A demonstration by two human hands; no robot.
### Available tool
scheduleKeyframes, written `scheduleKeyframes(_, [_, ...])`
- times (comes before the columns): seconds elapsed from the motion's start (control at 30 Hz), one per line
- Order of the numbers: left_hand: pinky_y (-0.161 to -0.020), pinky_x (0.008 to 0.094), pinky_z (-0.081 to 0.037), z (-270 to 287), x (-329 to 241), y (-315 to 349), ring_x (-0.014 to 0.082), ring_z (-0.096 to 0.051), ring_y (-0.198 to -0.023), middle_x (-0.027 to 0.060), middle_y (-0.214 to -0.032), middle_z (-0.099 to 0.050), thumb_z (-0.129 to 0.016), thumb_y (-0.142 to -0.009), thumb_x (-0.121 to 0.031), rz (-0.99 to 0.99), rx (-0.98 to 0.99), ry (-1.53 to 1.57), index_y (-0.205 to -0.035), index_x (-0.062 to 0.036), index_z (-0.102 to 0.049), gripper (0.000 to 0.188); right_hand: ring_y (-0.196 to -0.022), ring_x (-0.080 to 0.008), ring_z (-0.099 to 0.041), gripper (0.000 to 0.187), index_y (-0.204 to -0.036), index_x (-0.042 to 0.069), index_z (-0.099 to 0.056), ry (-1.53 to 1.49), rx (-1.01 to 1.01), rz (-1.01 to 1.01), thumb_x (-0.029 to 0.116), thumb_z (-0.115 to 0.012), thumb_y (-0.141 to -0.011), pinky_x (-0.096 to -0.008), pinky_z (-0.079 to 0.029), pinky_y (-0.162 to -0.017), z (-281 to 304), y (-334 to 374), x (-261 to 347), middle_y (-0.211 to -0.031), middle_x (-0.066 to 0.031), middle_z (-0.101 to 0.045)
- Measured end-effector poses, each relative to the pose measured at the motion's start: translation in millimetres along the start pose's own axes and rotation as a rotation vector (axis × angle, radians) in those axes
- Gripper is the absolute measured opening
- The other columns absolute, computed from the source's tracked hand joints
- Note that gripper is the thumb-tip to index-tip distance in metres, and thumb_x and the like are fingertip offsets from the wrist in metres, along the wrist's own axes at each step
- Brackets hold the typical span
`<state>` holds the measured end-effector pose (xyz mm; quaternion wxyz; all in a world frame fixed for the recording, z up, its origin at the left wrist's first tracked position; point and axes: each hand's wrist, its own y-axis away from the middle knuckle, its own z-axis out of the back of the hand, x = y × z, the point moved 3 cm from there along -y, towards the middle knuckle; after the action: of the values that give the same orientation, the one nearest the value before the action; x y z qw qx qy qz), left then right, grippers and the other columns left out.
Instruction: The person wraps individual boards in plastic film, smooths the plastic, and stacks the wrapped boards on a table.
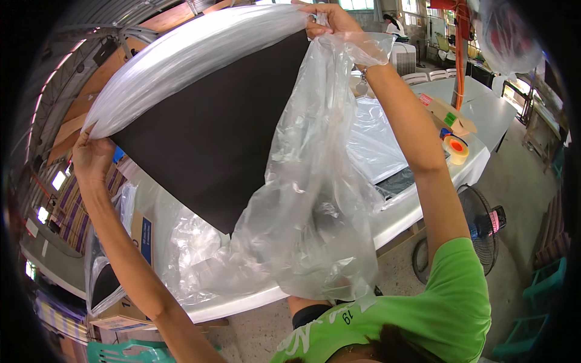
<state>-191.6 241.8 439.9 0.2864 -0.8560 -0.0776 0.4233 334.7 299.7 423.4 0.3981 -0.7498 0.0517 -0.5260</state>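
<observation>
Both my arms are raised, with a large black sheet (pixel 206 127) stretched between my hands. Shiny clear plastic film (pixel 193 57) bulges along its far edge from one hand to the other. At the left, the fingers of my left hand (pixel 92 158) pinch the film beside a corner of the sheet. My right hand (pixel 336 23), at the upper middle, is closed on the gathered film by the opposite corner. A loose, crumpled length of clear plastic (pixel 315 175) hangs from there toward my body. Exactly how the sheet's corners sit in my fingers is partly hidden.
Below is a white-covered table (pixel 396 221) bearing a stack of wrapped sheets (pixel 372 136). A tape roll (pixel 456 149) and an opened cardboard box (pixel 445 115) sit at its right. A fan (pixel 478 224) stands right of me; a carton (pixel 124 314) is lower left. Another person (pixel 394 27) is far back.
</observation>
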Motion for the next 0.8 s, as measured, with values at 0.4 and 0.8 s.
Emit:
scheduleKeyframes(0.4, [-0.112, 0.0393, -0.021, -4.0, 35.6, 21.2, 0.0284, -0.037, -0.129, 0.0223, -0.136, -0.042, -0.034, -0.093, -0.008, 0.346, 0.500, 0.418, -0.128, 0.0095, -0.039, 0.040, -0.046, -0.0040, -0.030, 0.013, -0.081, 0.006, -0.051, -0.148, -0.042, -0.051, 0.015, -0.056, -0.087, -0.0185, -0.029, -0.048, -1.3, 26.1, -24.7, -0.050, 0.0046, -0.029])
scheduleKeyframes(0.8, [-0.109, 0.0410, -0.029, 30.9, 53.6, 16.5, 0.0267, -0.045, -0.124, 0.0159, -0.128, -0.052, -0.037, -0.097, -0.019, 0.238, 0.190, 0.060, -0.124, 0.0014, -0.048, 0.036, -0.040, -0.0048, -0.030, 0.033, -0.065, 0.011, -0.047, -0.226, -0.134, -0.370, 0.030, -0.066, -0.084, -0.0188, -0.027, -0.041, 16.8, 21.1, -45.3, -0.043, 0.0048, -0.031])
